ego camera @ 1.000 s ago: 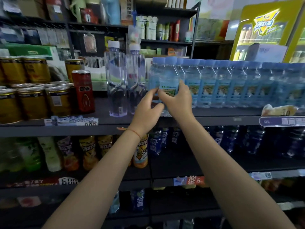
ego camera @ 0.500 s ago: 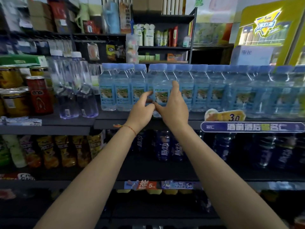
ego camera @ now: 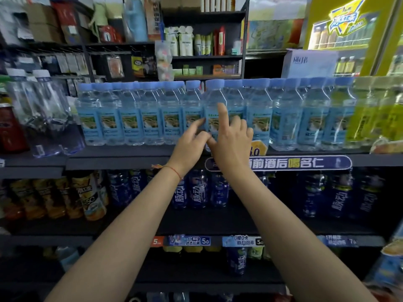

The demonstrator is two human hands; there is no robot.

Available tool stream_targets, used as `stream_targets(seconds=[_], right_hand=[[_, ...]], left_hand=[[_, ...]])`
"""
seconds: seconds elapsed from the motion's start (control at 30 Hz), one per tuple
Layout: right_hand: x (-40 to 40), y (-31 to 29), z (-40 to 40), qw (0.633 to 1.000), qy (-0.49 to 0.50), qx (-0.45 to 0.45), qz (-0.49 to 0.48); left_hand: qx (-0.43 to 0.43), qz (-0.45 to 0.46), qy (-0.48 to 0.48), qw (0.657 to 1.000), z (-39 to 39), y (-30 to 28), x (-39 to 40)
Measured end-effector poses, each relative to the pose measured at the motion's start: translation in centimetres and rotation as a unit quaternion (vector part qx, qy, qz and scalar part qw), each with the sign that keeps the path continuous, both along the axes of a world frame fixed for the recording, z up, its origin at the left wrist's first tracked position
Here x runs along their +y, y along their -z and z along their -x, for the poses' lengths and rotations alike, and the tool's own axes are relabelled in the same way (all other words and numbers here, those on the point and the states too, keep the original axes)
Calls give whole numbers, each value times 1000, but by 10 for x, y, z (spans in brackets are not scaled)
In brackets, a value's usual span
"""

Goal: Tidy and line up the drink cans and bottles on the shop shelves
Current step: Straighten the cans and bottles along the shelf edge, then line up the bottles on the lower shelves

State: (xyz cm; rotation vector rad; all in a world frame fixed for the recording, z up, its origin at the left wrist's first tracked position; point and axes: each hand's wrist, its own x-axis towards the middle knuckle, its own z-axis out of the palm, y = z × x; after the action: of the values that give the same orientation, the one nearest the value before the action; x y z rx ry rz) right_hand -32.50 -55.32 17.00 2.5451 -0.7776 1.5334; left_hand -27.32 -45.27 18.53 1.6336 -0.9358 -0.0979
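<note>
- The view has slid along the shelf (ego camera: 122,159); the row of blue-capped water bottles (ego camera: 130,118) now fills the middle, so tidying has moved on to them.
- The shelf below holds dark blue drink bottles (ego camera: 197,192) and orange ones (ego camera: 91,197).
- The left hand (ego camera: 192,142) has let go a bit; its fingers touch one water bottle (ego camera: 214,118).
- The right hand (ego camera: 232,140) touches it too, one finger pointing up, the rest curled loosely.

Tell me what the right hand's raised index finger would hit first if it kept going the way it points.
Most likely the blue-label water bottle directly ahead: the right hand has its index finger lying over that bottle's upper body. Whether the fingertip already touches it is unclear from this single view.
</note>
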Motion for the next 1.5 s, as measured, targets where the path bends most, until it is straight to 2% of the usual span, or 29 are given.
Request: stream_targets(seconds=[0.17, 0.5, 0.93, 1.0, 1.1, 1.17, 1.23, 1.3, 1.4, 1.5], right_hand=[[-14, 1, 10, 1000, 25, -16, 6], [-17, 3, 30, 998, -29, -36, -42], [-4, 13, 39, 998, -16, 4, -69], [3, 19, 37, 997, -34, -46, -45], [19, 30, 39, 981, -124, -148, 18], [32, 46, 46, 965, -208, -157, 27], [42, 75, 51, 957, -272, -92, -49], [49, 115, 53, 941, -292, -9, -171], [47, 187, 63, 897, -251, 69, -358], [32, 264, 83, 850, -175, 162, -470]], left_hand=[[-12, -6, 6, 1000, 10, -4, -14], [-10, -5, 49, 999, 26, -1, -24], [-29, -74, 49, 996, 28, 13, -11], [-62, -44, 23, 997, 30, 19, -5], [-126, 66, -91, 986, 33, 37, 15], [-81, 99, -134, 983, 32, 61, 32], [-7, 55, -124, 991, 29, 95, 44], [62, -65, -98, 991, 28, 134, 48], [120, -240, -56, 962, 29, 203, 47], [195, -301, -31, 933, 36, 272, 44]])
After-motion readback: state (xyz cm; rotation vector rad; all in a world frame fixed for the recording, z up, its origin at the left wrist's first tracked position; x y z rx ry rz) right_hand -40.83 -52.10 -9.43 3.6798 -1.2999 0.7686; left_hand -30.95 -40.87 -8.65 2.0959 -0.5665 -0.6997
